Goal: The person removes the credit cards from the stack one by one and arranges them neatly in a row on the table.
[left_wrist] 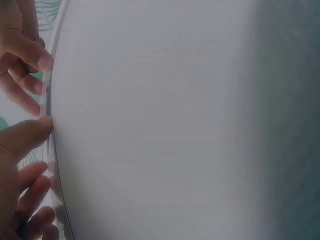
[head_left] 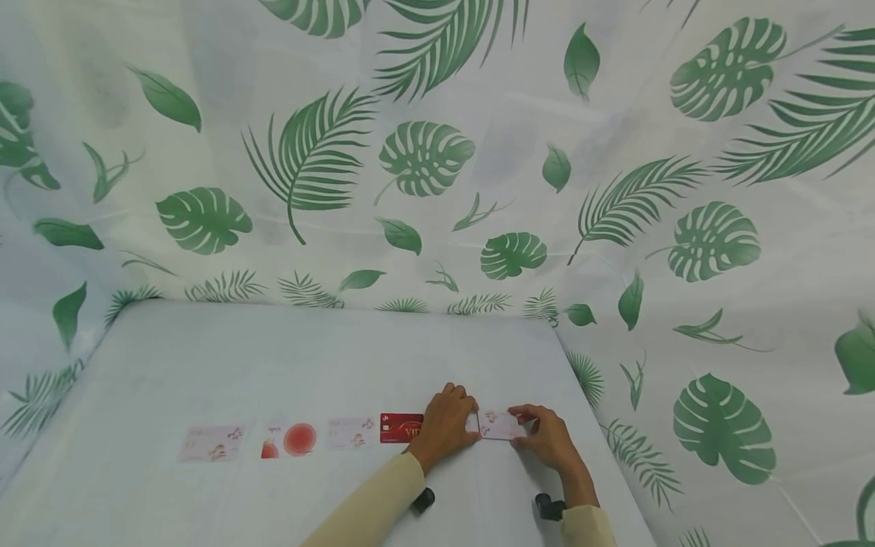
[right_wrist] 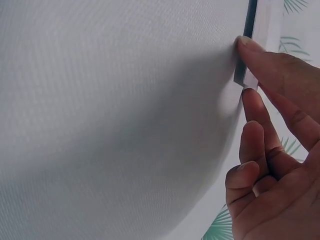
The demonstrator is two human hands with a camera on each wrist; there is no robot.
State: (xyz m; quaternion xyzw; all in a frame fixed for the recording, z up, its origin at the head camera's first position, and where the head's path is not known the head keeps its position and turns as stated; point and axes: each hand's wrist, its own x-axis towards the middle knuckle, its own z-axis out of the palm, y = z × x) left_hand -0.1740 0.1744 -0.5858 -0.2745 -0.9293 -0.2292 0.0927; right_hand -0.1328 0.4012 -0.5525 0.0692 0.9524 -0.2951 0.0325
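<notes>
Toward the right of the table, in the head view, a small stack of cards point(head_left: 498, 425) with a pale pink flowered face lies between both hands. My right hand point(head_left: 549, 439) pinches its right end with thumb and forefinger. The right wrist view shows the stack's thick edge point(right_wrist: 248, 25) and the remaining fingers loosely bent. My left hand point(head_left: 446, 425) holds the left end between thumb and fingers, a pale strip showing between them. Beside this hand lies a red VIP card point(head_left: 399, 428), partly covered by it.
Left along the same row lie a pale flowered card point(head_left: 350, 432), a card with a red circle point(head_left: 299, 439) and another pale flowered card point(head_left: 212, 443). The white table point(head_left: 307, 357) meets a leaf-printed curtain point(head_left: 437, 251) behind and at the sides. Black wrist-worn pieces point(head_left: 549, 507) show near both sleeves.
</notes>
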